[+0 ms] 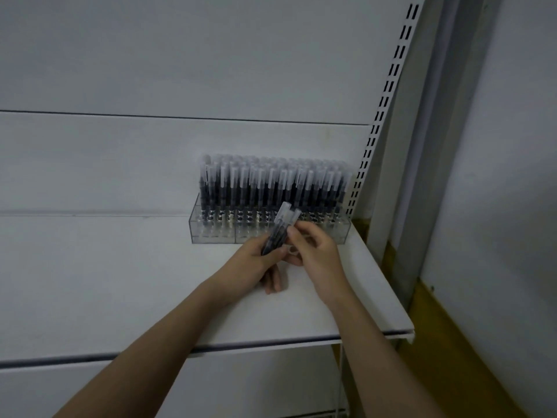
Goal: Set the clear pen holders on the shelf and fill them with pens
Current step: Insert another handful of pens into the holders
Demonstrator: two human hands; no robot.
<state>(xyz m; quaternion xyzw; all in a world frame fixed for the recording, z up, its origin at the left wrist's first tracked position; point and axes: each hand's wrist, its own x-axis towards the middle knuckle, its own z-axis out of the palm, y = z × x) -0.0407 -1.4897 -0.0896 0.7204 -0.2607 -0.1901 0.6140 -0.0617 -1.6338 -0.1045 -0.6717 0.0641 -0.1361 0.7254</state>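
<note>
Holding a small bundle of black pens (278, 232) with clear caps, our left hand (256, 265) wraps thumb and fingers round the barrels at the centre of the frame, caps tilted up and to the right. Our right hand (313, 250) pinches the cap end of that bundle with its fingertips. Just behind both hands, the clear pen holders (217, 229) sit side by side on the white shelf (120, 282), against the back panel (150, 164) and beside the slotted upright (370, 146) at right. Upright pens (271, 185) crowd their rear rows; front holes look empty.
</note>
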